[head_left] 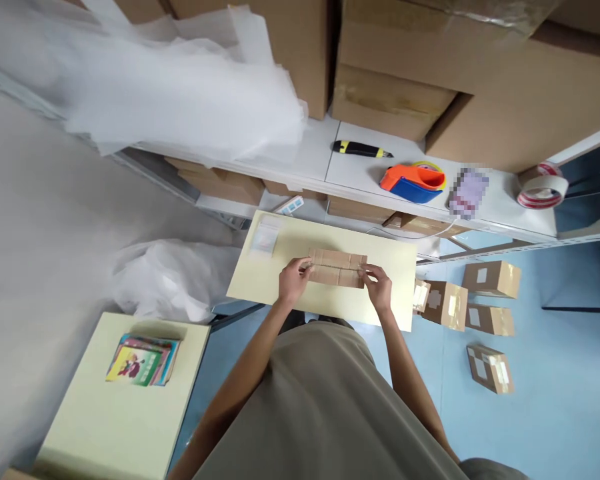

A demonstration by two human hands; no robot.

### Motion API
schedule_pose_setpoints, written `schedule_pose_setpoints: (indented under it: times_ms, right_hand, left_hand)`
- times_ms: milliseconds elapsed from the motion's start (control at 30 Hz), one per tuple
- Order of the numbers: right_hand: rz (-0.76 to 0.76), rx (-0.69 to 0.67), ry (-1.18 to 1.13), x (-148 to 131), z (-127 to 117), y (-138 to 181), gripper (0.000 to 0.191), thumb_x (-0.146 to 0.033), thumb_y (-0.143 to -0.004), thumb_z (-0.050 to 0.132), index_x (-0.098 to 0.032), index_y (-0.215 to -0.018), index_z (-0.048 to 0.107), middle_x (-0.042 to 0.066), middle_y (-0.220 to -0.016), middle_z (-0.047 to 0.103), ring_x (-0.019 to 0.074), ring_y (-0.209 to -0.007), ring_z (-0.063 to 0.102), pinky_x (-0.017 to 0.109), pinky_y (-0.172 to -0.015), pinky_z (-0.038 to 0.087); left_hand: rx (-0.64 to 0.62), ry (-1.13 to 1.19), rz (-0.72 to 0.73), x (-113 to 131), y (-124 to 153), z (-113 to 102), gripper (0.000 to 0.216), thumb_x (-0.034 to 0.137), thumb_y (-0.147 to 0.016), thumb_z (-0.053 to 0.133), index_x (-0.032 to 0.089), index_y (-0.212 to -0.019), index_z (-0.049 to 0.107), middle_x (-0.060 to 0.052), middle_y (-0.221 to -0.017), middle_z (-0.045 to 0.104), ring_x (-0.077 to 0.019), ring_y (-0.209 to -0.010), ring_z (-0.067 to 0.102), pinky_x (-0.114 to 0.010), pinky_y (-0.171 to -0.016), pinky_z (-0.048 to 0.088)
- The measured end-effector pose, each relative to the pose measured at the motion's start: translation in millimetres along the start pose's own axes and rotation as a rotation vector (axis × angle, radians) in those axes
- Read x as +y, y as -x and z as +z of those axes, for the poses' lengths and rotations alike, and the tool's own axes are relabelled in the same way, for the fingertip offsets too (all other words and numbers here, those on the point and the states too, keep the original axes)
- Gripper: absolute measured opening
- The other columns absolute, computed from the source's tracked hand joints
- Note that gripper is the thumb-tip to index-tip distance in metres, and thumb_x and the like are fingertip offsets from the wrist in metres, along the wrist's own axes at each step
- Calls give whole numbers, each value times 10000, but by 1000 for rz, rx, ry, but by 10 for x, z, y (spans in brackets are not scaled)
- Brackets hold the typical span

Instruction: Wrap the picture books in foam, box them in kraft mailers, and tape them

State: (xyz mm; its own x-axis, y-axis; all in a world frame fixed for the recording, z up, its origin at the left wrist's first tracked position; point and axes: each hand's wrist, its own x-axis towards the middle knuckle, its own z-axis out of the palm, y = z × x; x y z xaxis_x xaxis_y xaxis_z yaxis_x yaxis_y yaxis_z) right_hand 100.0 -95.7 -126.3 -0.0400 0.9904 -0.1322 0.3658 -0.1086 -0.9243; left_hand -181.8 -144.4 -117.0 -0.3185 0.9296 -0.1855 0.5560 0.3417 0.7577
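Observation:
A small brown cardboard piece (337,268), creased or slit along its middle, is held just above the pale yellow table (380,310). My left hand (294,280) pinches its left end between thumb and fingers. At the opposite end, my right hand (378,285) grips the edge in the same way. Whether it is a flattened box or a closed one I cannot tell. A clear plastic packet (265,237) lies at the table's back left corner.
On the shelf behind sit a utility knife (363,149), an orange and blue tape dispenser (414,183), a phone (469,192) and tape rolls (543,187). White plastic sheets (190,93) hang over its left edge. Books (143,360) lie on the side table; several cartons (491,279) stand on the floor.

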Motion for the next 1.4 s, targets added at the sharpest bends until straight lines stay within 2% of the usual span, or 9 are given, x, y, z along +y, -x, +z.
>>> schedule_pose_setpoints:
  times_ms: [133,300,733,867,1000,1100,1167,1300,1400]
  right_hand:
    - [51,30,1,93,-87,15,370,-565,-920,719,-251,-1080,834,134,-1285,782,304,-1029,783,524,-951,696]
    - [72,35,-26,219,-61,32,402,-614,-921,704,-258,-1077,807,131,-1264,772,298,-1032,780,489,-865,722]
    - [41,28,35,237,-28,18,345,-565,-961,646,-262,-1070,769,118,-1228,745,287,-1009,780,464,-828,718]
    - [-28,14,196,67,-99,-63,303,-507,-1006,615,-260,-1087,770,133,-1258,741,295,-1033,771,483,-922,688]
    - [-259,121,435,-481,-371,-416,354,-459,-1082,565,-220,-1286,728,173,-1335,721,339,-1267,700,523,-1113,590]
    - [-444,231,597,-1035,-630,-822,425,-452,-1120,513,-209,-1450,627,199,-1460,652,358,-1384,609,557,-1176,514]
    - [-501,256,720,-1350,-754,-1115,482,-443,-1118,520,-192,-1529,551,216,-1550,587,378,-1449,542,583,-1205,463]
    - [-436,189,962,-1678,-818,-1679,553,-379,-1056,627,-79,-1509,522,282,-1442,632,433,-1380,562,618,-1197,417]
    - [-357,139,1072,-1726,-796,-1981,549,-360,-1032,682,-32,-1449,541,296,-1331,690,434,-1300,614,613,-1188,411]
  left_hand:
    - [-53,-24,14,49,-106,152,184,251,-983,747,277,-1160,791,-62,-1284,806,-221,-890,805,-366,-906,637]
    - [-71,-33,24,16,-141,243,162,233,-953,756,262,-1112,768,-69,-1255,791,-200,-844,784,-344,-874,628]
    - [-100,-3,25,-12,-220,219,158,213,-934,742,242,-1089,748,-74,-1218,771,-192,-834,777,-354,-903,640]
    - [-75,-12,81,56,-270,163,173,221,-914,743,249,-1084,752,-85,-1204,749,-230,-927,771,-401,-955,648]
    - [11,45,289,487,-454,53,156,267,-972,682,248,-1109,756,-109,-1209,742,-279,-1118,740,-442,-1019,634]
    - [33,158,441,1031,-667,-46,182,259,-1018,624,249,-1132,764,-93,-1205,770,-244,-1062,751,-410,-984,638]
    - [64,238,536,1410,-798,-115,198,238,-1026,606,242,-1127,776,-85,-1187,781,-220,-1040,759,-381,-963,637]
    - [128,351,670,1983,-922,-236,158,234,-1020,626,210,-1010,781,-82,-1109,798,-207,-1054,759,-348,-927,626]
    - [142,397,677,2151,-892,-295,129,264,-1009,671,202,-953,771,-82,-1085,806,-199,-1022,759,-334,-899,621]
